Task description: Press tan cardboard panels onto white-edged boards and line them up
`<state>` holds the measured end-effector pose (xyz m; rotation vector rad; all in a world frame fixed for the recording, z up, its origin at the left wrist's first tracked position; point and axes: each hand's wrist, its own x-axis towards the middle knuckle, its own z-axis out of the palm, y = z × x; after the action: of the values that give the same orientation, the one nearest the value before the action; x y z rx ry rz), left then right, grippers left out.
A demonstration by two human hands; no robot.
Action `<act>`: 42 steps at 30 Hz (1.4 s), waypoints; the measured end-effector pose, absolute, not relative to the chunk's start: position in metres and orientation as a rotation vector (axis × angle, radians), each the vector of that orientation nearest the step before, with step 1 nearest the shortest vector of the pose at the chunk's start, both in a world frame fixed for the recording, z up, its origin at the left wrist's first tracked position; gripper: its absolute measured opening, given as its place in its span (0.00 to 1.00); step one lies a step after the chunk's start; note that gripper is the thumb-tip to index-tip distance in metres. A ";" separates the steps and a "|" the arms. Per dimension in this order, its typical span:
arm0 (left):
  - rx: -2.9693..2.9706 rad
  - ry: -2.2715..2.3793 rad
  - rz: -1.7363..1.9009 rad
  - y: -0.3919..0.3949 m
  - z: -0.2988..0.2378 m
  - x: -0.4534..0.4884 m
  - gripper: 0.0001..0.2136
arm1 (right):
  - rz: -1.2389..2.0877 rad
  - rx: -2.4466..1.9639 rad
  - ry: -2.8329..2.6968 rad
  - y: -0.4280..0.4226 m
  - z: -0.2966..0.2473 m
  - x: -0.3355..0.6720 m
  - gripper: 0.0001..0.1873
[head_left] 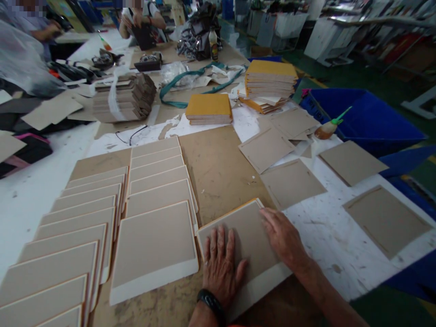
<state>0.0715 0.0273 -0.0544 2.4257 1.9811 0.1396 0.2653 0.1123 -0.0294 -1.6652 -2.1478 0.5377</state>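
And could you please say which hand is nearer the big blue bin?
The right hand, at the right edge of the panel, toward the bin; the left hand lies farther left on the panel.

1. The head camera looks forward and obliquely down from the near side of the white, scuffed worktop (322,227).
2. Closest, near centre: the bare left hand (221,268) and bare right hand (284,236).
3. Far right, it takes in green floor (350,86).

No lettering was legible from where I stood. Dark marks (314,109) on the blue bin (368,106) were too blurred; bottle (213,35) label (214,47), too small to read.
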 end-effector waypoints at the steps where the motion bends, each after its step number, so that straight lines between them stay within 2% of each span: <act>1: 2.429 1.986 0.137 0.027 -0.055 0.071 0.30 | 0.503 -1.572 -2.248 0.109 -0.034 0.256 0.20; 4: 2.438 1.994 0.135 0.027 -0.055 0.071 0.31 | 0.313 -1.339 -2.539 0.103 -0.048 0.238 0.29; 6: 2.441 1.997 0.140 0.027 -0.054 0.071 0.31 | 0.232 -1.314 -2.606 0.103 -0.052 0.239 0.30; 11: 2.402 1.984 0.165 0.026 -0.054 0.070 0.31 | 0.361 -1.630 -2.326 0.117 -0.050 0.259 0.19; 17: 2.330 1.957 0.286 0.022 -0.054 0.066 0.31 | 0.548 -1.778 -2.145 0.138 -0.039 0.259 0.13; 23: 2.250 1.887 0.364 0.018 -0.048 0.065 0.31 | 0.917 -1.858 -1.878 0.157 -0.031 0.264 0.14; 29: 2.118 1.916 0.565 0.014 -0.049 0.063 0.28 | 1.501 -1.722 -1.622 0.160 -0.009 0.269 0.21; 32: 1.786 2.092 0.878 0.010 -0.052 0.058 0.27 | 1.984 -1.536 -1.341 0.152 -0.002 0.275 0.23; 34: 1.415 2.114 1.090 0.008 -0.049 0.052 0.28 | 2.141 -1.454 -1.133 0.147 0.000 0.282 0.21; 38: 0.691 1.651 1.268 0.008 -0.026 0.039 0.28 | 2.130 -1.461 -1.009 0.141 -0.001 0.291 0.21; 42: 0.363 1.305 1.276 0.013 -0.010 0.035 0.14 | 2.134 -1.460 -1.012 0.132 0.002 0.288 0.22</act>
<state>0.0349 0.0134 -0.0103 0.3626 1.3051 1.2764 0.2876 0.1325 0.0019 -1.4604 -1.0125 2.1335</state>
